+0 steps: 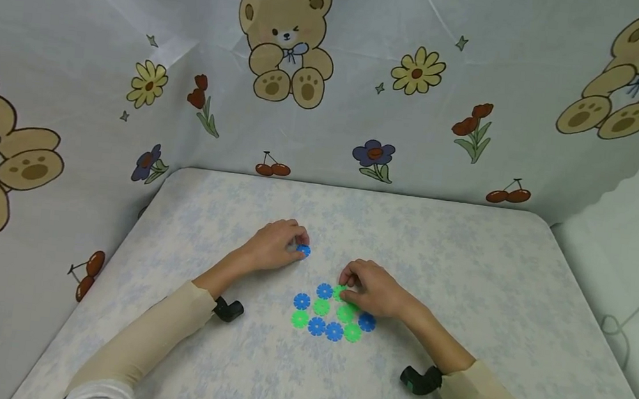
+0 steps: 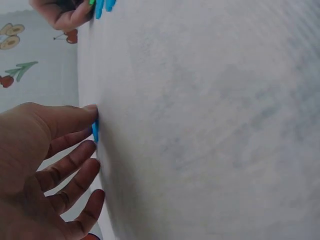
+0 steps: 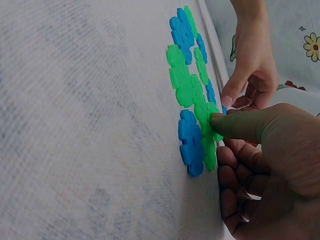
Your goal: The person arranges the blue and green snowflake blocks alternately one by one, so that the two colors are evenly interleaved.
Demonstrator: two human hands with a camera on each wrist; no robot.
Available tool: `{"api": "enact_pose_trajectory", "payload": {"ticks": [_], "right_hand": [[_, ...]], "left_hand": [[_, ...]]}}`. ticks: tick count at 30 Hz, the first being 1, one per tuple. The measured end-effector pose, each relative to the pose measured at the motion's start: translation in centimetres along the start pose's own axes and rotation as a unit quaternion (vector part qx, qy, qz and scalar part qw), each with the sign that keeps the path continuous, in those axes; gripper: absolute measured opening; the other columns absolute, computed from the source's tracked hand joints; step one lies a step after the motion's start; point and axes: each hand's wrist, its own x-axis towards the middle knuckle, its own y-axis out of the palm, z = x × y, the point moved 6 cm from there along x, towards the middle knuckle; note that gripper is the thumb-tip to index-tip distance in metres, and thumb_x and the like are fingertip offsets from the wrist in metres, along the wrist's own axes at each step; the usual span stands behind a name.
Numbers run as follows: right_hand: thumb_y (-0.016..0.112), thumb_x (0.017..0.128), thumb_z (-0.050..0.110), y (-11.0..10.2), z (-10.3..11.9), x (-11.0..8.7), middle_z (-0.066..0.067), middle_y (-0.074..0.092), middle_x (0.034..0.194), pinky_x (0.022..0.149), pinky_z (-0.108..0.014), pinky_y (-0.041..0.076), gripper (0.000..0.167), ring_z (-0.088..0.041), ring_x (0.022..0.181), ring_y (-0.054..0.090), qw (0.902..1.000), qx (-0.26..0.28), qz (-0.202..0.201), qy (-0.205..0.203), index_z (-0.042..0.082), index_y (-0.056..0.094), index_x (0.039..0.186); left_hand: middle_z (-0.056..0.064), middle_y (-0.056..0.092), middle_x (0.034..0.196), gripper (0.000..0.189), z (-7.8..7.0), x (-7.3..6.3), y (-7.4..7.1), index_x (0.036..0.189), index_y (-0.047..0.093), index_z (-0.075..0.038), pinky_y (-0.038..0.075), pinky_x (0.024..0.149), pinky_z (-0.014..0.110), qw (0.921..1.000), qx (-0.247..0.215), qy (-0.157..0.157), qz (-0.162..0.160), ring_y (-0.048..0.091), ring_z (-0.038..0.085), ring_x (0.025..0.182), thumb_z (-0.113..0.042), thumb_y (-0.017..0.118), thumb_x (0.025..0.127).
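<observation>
Here, blue disc (image 1: 305, 250) between left fingers (image 2: 72, 141).

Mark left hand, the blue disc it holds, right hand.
left hand (image 1: 273, 246): head view, back of the hand
blue disc (image 1: 305, 250): head view, its uncovered part
right hand (image 1: 378, 290): head view, back of the hand

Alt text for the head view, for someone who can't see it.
A person's left hand pinches a blue notched disc while the right hand touches a green disc among other blue and green discs on a pale table, before a bear-printed backdrop.
</observation>
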Motion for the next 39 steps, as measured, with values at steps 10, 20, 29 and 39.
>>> {"api": "enact_pose_trajectory", "payload": {"ticks": [10,20,29,39], "right_hand": [[0.077,0.100,0.021,-0.3,0.2,0.3,0.006,0.068,0.098,0.087,-0.033,0.045,0.013,-0.014,0.095,0.056,0.9999,-0.005,-0.006,0.012,0.016,0.068,0.108],[0.078,0.099,0.020,-0.6,-0.1,1.1,0.008,0.068,0.092,0.084,-0.030,0.043,0.013,-0.012,0.093,0.055,0.9998,-0.012,-0.010,0.012,0.015,0.068,0.106],[0.077,0.098,0.016,-1.0,-0.3,2.9,0.004,0.069,0.091,0.092,-0.037,0.045,0.013,-0.011,0.088,0.060,0.9995,-0.022,-0.016,-0.016,0.011,0.068,0.106],[0.077,0.097,0.014,-1.5,-0.2,5.5,-0.001,0.069,0.092,0.091,-0.039,0.047,0.015,-0.013,0.087,0.059,0.9987,-0.038,-0.030,-0.018,0.008,0.067,0.107]], "left_hand": [[0.001,0.070,0.110,0.019,0.4,0.1,-0.2,0.115,0.074,-0.018,0.055,0.093,0.042,0.9973,-0.064,-0.035,0.014,0.066,0.019,0.103,-0.026,0.081,0.099],[0.000,0.071,0.110,0.018,1.1,0.1,0.2,0.113,0.075,-0.020,0.053,0.091,0.039,0.9935,-0.099,-0.055,0.017,0.065,0.016,0.100,-0.026,0.082,0.098],[-0.001,0.072,0.110,0.018,1.3,-0.2,0.3,0.112,0.075,-0.020,0.054,0.093,0.041,0.9928,-0.104,-0.058,0.013,0.065,0.016,0.102,-0.026,0.083,0.097],[-0.001,0.073,0.109,0.017,0.9,0.0,0.1,0.111,0.076,-0.020,0.054,0.092,0.040,0.9923,-0.112,-0.051,0.010,0.066,0.015,0.100,-0.025,0.084,0.096]]}}
